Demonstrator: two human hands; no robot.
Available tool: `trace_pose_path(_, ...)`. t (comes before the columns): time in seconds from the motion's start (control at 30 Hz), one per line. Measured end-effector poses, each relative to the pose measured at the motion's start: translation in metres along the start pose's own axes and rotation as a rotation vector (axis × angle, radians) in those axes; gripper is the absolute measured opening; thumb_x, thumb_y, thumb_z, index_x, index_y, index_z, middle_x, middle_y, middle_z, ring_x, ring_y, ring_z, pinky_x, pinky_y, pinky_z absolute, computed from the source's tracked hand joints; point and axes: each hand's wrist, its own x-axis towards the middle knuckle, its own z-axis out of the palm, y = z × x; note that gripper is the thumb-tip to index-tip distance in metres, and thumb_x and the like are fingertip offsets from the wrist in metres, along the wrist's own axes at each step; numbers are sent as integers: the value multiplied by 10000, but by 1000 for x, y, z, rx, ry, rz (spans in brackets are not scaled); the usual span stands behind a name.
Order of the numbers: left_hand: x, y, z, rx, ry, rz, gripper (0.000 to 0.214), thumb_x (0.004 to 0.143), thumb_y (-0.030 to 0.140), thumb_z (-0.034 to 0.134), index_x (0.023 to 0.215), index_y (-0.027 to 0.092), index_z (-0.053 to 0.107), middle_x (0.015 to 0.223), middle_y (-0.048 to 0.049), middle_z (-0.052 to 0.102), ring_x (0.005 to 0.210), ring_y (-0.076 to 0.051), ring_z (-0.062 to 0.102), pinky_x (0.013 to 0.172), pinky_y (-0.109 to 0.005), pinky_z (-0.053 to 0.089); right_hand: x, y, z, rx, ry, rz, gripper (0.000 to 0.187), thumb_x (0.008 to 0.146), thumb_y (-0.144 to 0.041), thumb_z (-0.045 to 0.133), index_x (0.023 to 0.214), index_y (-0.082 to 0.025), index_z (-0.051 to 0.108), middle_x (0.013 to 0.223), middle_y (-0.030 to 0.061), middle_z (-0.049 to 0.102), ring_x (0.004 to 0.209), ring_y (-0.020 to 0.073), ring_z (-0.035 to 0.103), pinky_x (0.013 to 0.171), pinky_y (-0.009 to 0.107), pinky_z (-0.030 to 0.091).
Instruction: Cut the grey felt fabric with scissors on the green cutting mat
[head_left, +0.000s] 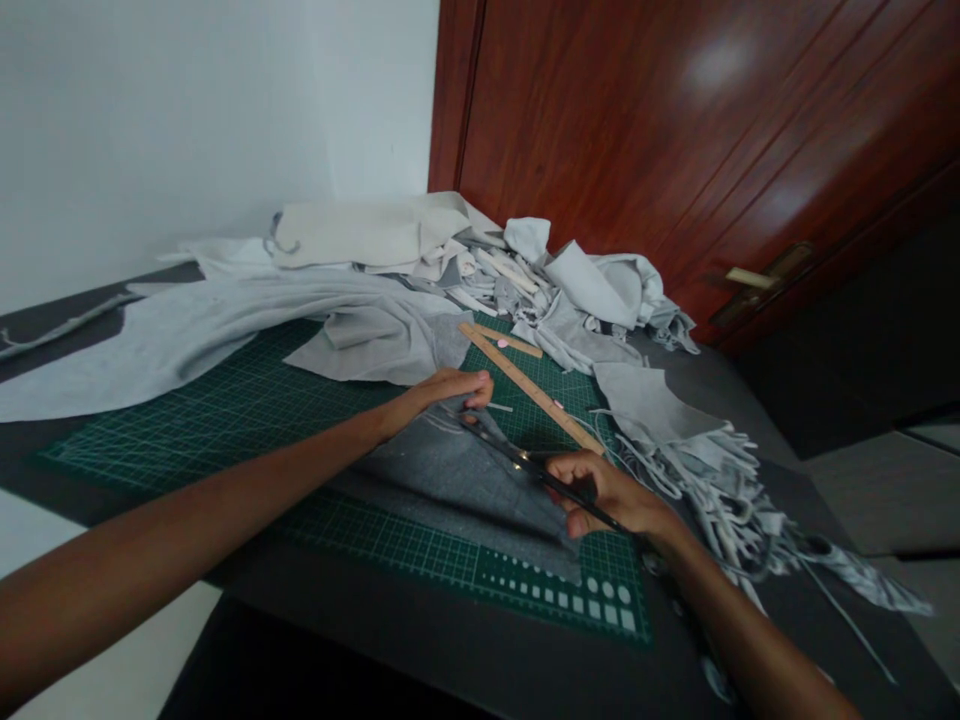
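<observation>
Left grip [457, 388] pinching grey cloth [465, 480]; right grip [619, 495] around scissors [519, 460]; wooden ruler [529, 385] near; fabric scraps [660, 400] crowding mat [187, 420].

- At centre, we have a cloth [465, 475] on the cutting mat [210, 420], our left hand [457, 390] at its top.
- Right of centre, our right hand [604, 492] holds scissors [517, 457] over it.
- Behind, a ruler [536, 395] lies on the mat.
- Upper centre, a heap of scraps [517, 285] sits before the door [637, 120].
- At right, strips [727, 490] lie on the table [525, 650].
</observation>
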Motion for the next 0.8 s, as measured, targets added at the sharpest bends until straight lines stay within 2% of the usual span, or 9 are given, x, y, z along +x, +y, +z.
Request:
trace_pose_path(0.17,-5,12,11,43,44,-77,556,960,621,434,622,180,428,520,31,424,456,-88,318,447,-221,235,1,-3,-1,28,-34,-7,636,583,-694,836,640,-186,458,605,-79,404,559,82,325,501,222,215)
trace_pose_path(0.33,-10,23,16,68,53,-46,448,930,528,528,662,176,452,560,33,440,474,-88,356,462,-230,231,0,-2,-1,57,-63,14,630,586,-685,839,665,-186,464,603,-87,394,552,78,318,489,215,213)
trace_pose_path(0.5,-8,12,17,84,26,-59,490,899,571,568,644,174,436,551,52,391,489,-79,331,479,-237,220,0,0,0,44,-75,10,615,603,-651,850,665,-188,449,614,-84,395,559,78,317,491,212,213)
trace_pose_path(0.6,-6,5,22,107,24,-55,544,904,615,536,605,178,413,552,46,404,503,-83,327,498,-251,238,1,1,1,51,-76,-1,603,610,-646,848,674,-182,470,611,-85,402,556,76,320,488,213,214)
trace_pose_path(0.8,-7,2,29,165,46,-18,566,917,611,497,559,192,370,515,49,333,494,-92,279,489,-268,218,2,1,3,45,-91,24,625,589,-681,838,664,-180,472,585,-94,387,531,69,311,473,212,206)
